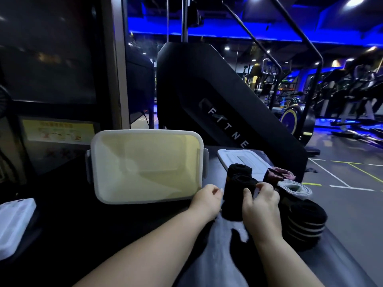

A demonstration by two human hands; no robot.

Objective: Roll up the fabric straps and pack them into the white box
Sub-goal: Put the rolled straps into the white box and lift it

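The white box (145,200) stands open on the dark table, nothing visible inside it. Just right of it stands a rolled black strap (236,195). My right hand (261,206) grips this roll from the right, thumb and fingers curled round it. My left hand (207,198) is at the roll's left side with its fingers curled; whether it touches the roll is unclear. A second black roll (239,169) stands behind. A pink and black roll (276,175), a white roll (295,188) and a black roll with pale stripes (306,220) lie to the right.
The box's white lid (244,159) lies flat behind the rolls. Another white container (14,220) sits at the table's left edge. A large black fitness machine (207,100) rises behind the table, and the table's right edge drops to the gym floor.
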